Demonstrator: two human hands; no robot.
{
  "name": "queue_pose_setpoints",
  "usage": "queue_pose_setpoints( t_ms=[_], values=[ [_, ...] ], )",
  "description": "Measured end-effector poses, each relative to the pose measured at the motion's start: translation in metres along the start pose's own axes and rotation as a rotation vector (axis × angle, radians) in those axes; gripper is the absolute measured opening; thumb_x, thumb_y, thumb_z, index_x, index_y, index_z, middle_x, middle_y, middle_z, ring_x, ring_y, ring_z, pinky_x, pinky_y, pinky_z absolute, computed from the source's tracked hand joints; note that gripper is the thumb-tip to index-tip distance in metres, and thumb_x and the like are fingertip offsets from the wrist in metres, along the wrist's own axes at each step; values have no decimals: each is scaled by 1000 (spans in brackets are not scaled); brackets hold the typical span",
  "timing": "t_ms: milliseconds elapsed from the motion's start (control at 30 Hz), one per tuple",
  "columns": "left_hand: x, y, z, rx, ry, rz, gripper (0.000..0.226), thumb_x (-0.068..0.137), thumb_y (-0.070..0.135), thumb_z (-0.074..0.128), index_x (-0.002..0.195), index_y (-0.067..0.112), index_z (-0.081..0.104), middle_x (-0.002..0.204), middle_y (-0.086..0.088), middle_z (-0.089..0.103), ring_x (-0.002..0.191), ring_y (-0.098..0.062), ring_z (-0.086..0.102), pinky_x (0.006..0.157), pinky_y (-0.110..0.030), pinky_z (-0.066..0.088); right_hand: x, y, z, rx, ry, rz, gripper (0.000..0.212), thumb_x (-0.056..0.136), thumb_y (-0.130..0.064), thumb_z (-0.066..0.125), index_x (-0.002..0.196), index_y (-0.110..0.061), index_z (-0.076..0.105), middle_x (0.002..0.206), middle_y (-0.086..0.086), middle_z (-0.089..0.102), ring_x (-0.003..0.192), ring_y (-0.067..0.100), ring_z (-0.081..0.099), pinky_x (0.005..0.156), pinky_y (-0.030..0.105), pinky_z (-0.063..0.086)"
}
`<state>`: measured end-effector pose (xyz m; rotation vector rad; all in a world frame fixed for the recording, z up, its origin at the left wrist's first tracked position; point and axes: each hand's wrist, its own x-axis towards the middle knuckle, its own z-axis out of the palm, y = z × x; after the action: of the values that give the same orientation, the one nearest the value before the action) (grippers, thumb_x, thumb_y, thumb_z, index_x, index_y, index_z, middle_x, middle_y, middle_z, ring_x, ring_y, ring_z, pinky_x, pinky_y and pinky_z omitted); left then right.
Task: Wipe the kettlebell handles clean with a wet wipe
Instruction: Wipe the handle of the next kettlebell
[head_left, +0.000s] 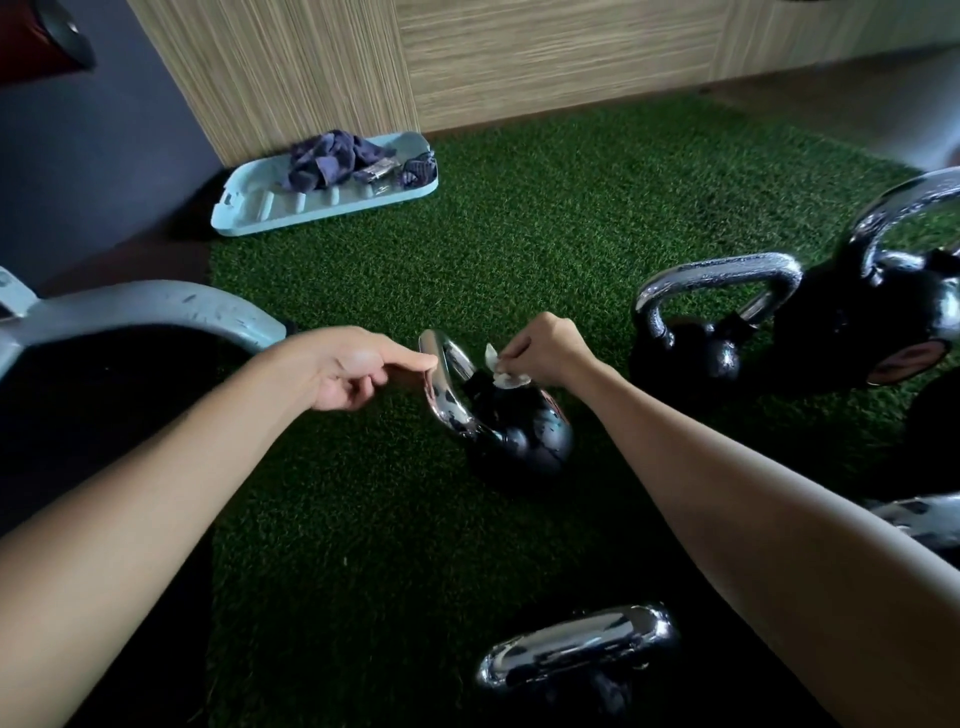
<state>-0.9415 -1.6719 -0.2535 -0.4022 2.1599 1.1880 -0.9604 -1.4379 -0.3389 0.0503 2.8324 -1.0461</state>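
the wiping step is under way on the small kettlebell (524, 434) in the middle of the green turf floor (519, 218). it leans to the left, with its chrome handle (448, 387) tipped toward the left hand (353, 374). that hand pinches the top of the loop between forefinger and thumb, seemingly to steady it. the right hand (545, 353) is bunched round a crumpled wet wipe (506, 378) and holds it where the handle's right leg meets the black body. the hands sit near each other, one on either side of the loop.

next, i judge, the wipe needs drawing up along the chrome and over the curve, with the left grip shifting out of its way. a mid-sized kettlebell (696, 358) and a large kettlebell (852, 332) stand to the right, and a near kettlebell (576, 649) stands close by. i cannot tell whether their handles are clean.
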Motion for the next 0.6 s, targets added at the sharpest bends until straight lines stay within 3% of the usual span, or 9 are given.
queue_pose_setpoints(
  t_ms=[67, 100, 167, 233, 333, 433, 500, 533, 600],
  values=[
    [5, 17, 0, 87, 17, -62, 23, 72, 29, 86, 82, 14, 71, 78, 4, 59, 52, -2, 32, 36, -11, 27, -8, 5, -13, 68, 40, 111, 22, 77, -26, 88, 96, -18, 82, 89, -7, 76, 70, -2, 61, 56, 11, 45],
    [7, 26, 2, 144, 26, -86, 20, 74, 30, 86, 72, 17, 70, 72, 6, 59, 51, -1, 32, 36, -10, 26, -13, 8, -19, 90, 45, 156, 19, 77, -25, 88, 94, -17, 82, 87, -7, 75, 72, -1, 63, 60, 14, 49],
    [10, 42, 9, 240, 21, -92, 31, 80, 31, 83, 54, 17, 73, 65, 8, 66, 52, 0, 32, 38, -9, 23, -26, 15, -27, 103, 65, 229, 13, 78, -25, 83, 87, -16, 83, 86, -7, 78, 80, 3, 69, 75, 22, 59],
    [17, 60, 16, 276, 15, -65, 39, 83, 28, 80, 48, 16, 72, 67, 6, 69, 56, 0, 32, 40, -9, 22, -38, 23, -35, 117, 145, 271, 14, 76, -27, 81, 84, -16, 83, 85, -4, 79, 81, 5, 72, 79, 26, 61],
    [23, 89, 30, 433, 46, -17, 16, 85, 24, 79, 77, 13, 69, 94, 2, 65, 58, -5, 25, 47, -15, 23, -54, 36, -51, 171, 218, 297, 18, 74, -23, 86, 89, -12, 83, 90, 2, 80, 85, 10, 73, 75, 25, 59],
    [25, 117, 55, 761, 7, 143, 24, 87, 22, 76, 110, 15, 73, 119, -7, 65, 57, -10, 29, 48, -21, 24, -67, 43, -66, 190, 272, 344, 24, 73, -33, 82, 82, -10, 81, 81, 1, 78, 83, 12, 74, 76, 26, 61],
    [21, 131, 74, 924, -27, 303, 32, 85, 20, 79, 116, 25, 75, 118, -5, 70, 66, -15, 49, 57, -25, 39, -76, 45, -71, 165, 314, 378, 29, 73, -38, 76, 68, -10, 73, 67, -4, 71, 73, 11, 71, 63, 21, 55],
    [17, 134, 81, 984, -29, 378, 36, 83, 21, 82, 118, 29, 75, 116, 0, 72, 78, -16, 60, 69, -28, 47, -80, 46, -73, 157, 335, 399, 31, 73, -39, 75, 61, -11, 66, 61, -5, 66, 65, 10, 67, 55, 19, 48],
    [12, 134, 87, 1077, -58, 520, 44, 79, 26, 85, 121, 34, 73, 115, 11, 74, 97, -10, 66, 84, -24, 49, -89, 48, -76, 131, 358, 436, 40, 74, -45, 73, 55, -13, 58, 54, -7, 60, 58, 9, 62, 45, 16, 36]
  ],
)
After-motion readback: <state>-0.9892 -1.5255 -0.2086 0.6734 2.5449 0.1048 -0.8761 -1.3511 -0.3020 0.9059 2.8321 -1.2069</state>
